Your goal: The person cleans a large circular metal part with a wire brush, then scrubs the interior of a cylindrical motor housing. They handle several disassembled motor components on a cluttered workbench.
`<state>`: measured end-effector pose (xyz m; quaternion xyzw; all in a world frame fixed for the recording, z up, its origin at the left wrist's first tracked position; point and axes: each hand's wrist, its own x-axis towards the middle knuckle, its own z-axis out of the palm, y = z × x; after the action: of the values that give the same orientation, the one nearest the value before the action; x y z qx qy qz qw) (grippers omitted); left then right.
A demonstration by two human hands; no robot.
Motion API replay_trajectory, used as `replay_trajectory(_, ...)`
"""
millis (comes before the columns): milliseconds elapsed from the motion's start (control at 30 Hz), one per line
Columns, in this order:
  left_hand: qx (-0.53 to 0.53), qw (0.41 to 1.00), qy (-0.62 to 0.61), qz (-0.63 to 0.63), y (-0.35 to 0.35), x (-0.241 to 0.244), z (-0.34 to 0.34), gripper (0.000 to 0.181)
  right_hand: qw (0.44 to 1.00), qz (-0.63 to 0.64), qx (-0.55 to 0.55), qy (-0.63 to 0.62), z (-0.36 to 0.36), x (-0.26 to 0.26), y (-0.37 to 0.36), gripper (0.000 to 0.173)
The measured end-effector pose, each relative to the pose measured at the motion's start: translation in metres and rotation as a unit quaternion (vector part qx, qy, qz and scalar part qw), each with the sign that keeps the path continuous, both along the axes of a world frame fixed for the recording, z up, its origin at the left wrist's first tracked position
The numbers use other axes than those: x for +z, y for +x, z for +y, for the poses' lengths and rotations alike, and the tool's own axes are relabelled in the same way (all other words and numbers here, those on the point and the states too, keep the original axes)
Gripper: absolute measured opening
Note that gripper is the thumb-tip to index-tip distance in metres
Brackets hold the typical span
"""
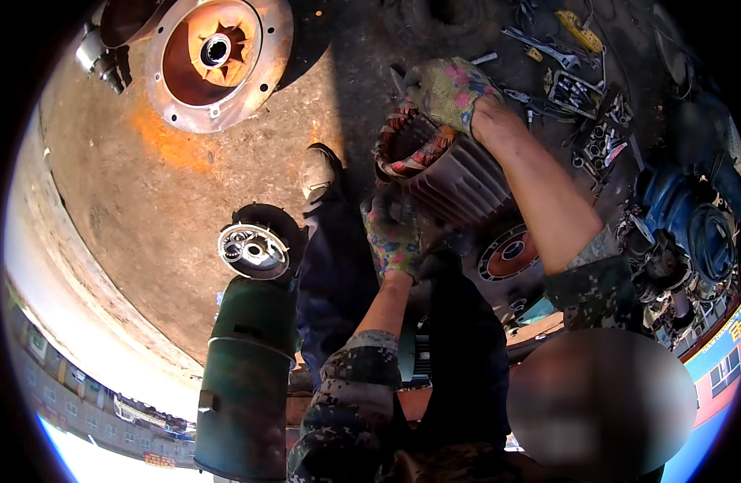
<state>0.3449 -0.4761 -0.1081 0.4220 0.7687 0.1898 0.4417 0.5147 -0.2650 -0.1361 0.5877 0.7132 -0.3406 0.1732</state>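
A finned electric motor stator (461, 181) lies before me, its open end turned to the left. Red and pale wrapped windings (416, 163) ring the bore. My left hand (394, 232), in a flowered work glove with dark fingers, grips the near edge of this end. Over the far side of the windings is my right hand (455, 93), gloved alike, its fingers bent. A dark pointed shape beside its fingertips could be a finger or a tool; I cannot tell which. The hand itself hides what it may hold.
Wrenches (542, 48) and a socket tray (576, 93) lie at the upper right. A rusty flanged housing (219, 121) is at the upper left. A metal end cover (254, 250) sits by a green cylinder (243, 386). Blue machine parts (687, 211) crowd the right.
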Motion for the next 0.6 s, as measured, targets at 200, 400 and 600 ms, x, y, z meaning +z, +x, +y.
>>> replay_trajectory(200, 0.05, 0.99, -0.118, -0.056, 0.015, 0.017, -0.021, 0.03, 0.995, 0.026, -0.084, 0.045, -0.054, 0.052, 0.001, 0.031)
replay_trajectory(400, 0.251, 0.933, -0.129, -0.222, 0.029, 0.01, -0.055, 0.034, 0.985, 0.019, -0.041, 0.168, -0.093, 0.066, 0.011, 0.026)
replay_trajectory(600, 0.125, 0.959, -0.163, -0.197, 0.049, 0.018, -0.072, 0.036, 0.986, 0.055, -0.1, 0.122, -0.115, 0.077, 0.054, 0.025)
